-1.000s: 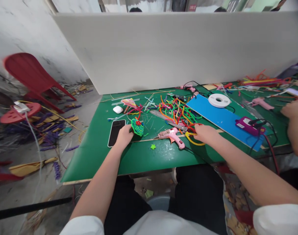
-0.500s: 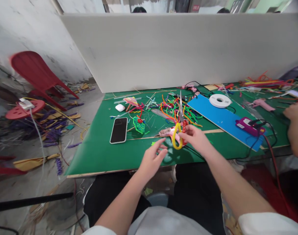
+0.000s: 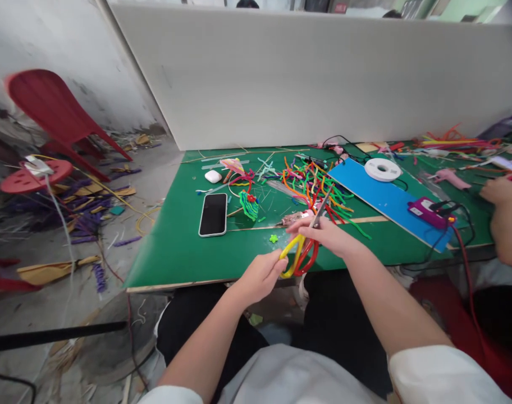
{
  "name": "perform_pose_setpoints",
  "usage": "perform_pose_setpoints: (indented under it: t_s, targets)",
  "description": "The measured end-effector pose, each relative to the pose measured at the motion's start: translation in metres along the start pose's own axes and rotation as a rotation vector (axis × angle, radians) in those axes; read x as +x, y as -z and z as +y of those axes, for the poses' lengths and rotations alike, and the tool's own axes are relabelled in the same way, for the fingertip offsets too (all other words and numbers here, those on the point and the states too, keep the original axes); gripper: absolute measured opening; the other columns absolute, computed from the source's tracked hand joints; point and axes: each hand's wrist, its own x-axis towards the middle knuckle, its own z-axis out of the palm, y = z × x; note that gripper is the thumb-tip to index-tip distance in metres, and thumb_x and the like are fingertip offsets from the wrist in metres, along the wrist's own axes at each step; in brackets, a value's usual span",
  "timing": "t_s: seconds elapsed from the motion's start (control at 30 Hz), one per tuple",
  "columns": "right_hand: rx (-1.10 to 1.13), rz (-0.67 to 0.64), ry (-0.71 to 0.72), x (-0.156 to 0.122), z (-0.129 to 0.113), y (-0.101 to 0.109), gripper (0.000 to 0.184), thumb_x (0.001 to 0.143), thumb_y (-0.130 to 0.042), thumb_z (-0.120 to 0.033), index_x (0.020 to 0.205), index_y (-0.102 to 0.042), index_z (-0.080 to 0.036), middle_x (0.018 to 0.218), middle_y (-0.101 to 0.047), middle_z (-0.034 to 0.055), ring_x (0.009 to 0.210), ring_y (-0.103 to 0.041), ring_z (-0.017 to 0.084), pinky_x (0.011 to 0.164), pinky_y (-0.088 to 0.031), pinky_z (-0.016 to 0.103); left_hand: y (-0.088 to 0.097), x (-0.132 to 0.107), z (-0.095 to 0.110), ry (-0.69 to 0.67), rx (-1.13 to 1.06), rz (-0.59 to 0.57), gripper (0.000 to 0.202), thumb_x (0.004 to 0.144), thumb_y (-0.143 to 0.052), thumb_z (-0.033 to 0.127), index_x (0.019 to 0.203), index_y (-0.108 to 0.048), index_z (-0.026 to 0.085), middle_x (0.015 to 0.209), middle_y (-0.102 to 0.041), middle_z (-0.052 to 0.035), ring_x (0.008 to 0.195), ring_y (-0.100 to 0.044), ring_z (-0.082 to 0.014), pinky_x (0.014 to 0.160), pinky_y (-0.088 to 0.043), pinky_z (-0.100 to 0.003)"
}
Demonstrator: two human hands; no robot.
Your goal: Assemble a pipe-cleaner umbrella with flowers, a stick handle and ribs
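Note:
A pair of scissors [image 3: 298,257] with one yellow and one red handle is held over the table's front edge, blades pointing up and away to the right. My right hand [image 3: 327,234] is closed around them near the pivot. My left hand [image 3: 262,275] pinches the yellow handle loop between thumb and fingers. Behind my right hand lies a pink glue gun [image 3: 297,217], partly covered by it. A small bright green flower shape [image 3: 273,238] rests on the green table just beyond my left hand. Further back is a striped green piece with red on it [image 3: 250,206].
A phone [image 3: 213,215] and a white case [image 3: 213,177] lie to the left. Colourful pipe cleaners [image 3: 310,177] are heaped at the middle. On the right are a blue board [image 3: 365,193], a white spool [image 3: 382,169], a purple power strip [image 3: 430,214] and another person's hand [image 3: 506,207].
My right hand has shifted from the handles up to the pivot, and the scissors have tilted and come nearer. My left hand, previously apart from them, now grips the yellow loop.

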Motion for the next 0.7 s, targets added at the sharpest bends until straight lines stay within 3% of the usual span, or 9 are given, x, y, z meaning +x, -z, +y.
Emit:
perform_pose_setpoints:
  t_s: [0.07,0.1,0.23,0.3,0.4,0.7]
  targets:
    - [0.077,-0.125,-0.033,-0.004,-0.003,-0.004,0.032,0.073,-0.061,-0.044,0.086,-0.068,-0.015,0.070,-0.068,0.0030,0.055,-0.062,0.013,0.056,-0.053,0.028,0.006,0.004,-0.003,-0.006,0.022,-0.028,0.035,0.091,-0.026,0.038,0.070,-0.046,0.020,0.057,-0.046,0.0035,0.053,-0.043,-0.0112,0.055,-0.034,-0.023]
    - [0.091,-0.120,-0.038,-0.006,-0.005,-0.006,0.031,0.071,-0.064,-0.043,0.084,-0.068,-0.016,0.068,-0.068,0.0021,0.052,-0.061,0.012,0.053,-0.053,0.027,0.010,0.007,-0.006,-0.003,0.032,-0.024,0.035,0.091,-0.027,0.038,0.070,-0.048,0.019,0.056,-0.046,0.0037,0.053,-0.044,-0.0111,0.054,-0.034,-0.023]
    - [-0.119,0.177,-0.017,-0.008,-0.016,-0.010,0.026,0.066,-0.069,-0.038,0.080,-0.069,-0.015,0.063,-0.066,0.0009,0.046,-0.057,0.010,0.047,-0.050,0.023,0.029,0.022,-0.023,0.016,0.073,0.014,0.031,0.088,-0.036,0.040,0.076,-0.056,0.019,0.059,-0.053,0.0036,0.055,-0.050,-0.0113,0.055,-0.036,-0.022]
    - [-0.275,0.310,-0.005,-0.001,-0.021,-0.011,0.023,0.070,-0.066,-0.037,0.073,-0.069,-0.015,0.056,-0.063,0.0006,0.040,-0.053,0.009,0.042,-0.045,0.021,0.040,0.028,-0.034,0.048,0.133,0.124,0.032,0.088,-0.036,0.041,0.086,-0.060,0.020,0.062,-0.056,0.0029,0.057,-0.053,-0.0118,0.056,-0.038,-0.022]
    - [-0.394,0.349,-0.012,0.019,-0.022,-0.013,0.020,0.071,-0.064,-0.035,0.067,-0.066,-0.015,0.051,-0.062,0.0004,0.038,-0.053,0.010,0.041,-0.045,0.023,0.050,0.032,-0.049,0.081,0.212,0.249,0.035,0.089,-0.034,0.040,0.092,-0.061,0.019,0.068,-0.061,-0.0006,0.064,-0.056,-0.0143,0.060,-0.040,-0.023]
    - [-0.536,0.306,-0.052,0.061,-0.008,-0.031,0.023,0.070,-0.065,-0.038,0.064,-0.063,-0.016,0.053,-0.063,0.0009,0.041,-0.058,0.014,0.045,-0.047,0.025,0.036,0.030,-0.063,0.071,0.376,0.220,0.028,0.087,-0.041,0.030,0.096,-0.067,0.022,0.098,-0.070,-0.0042,0.088,-0.063,-0.0199,0.076,-0.044,-0.027]
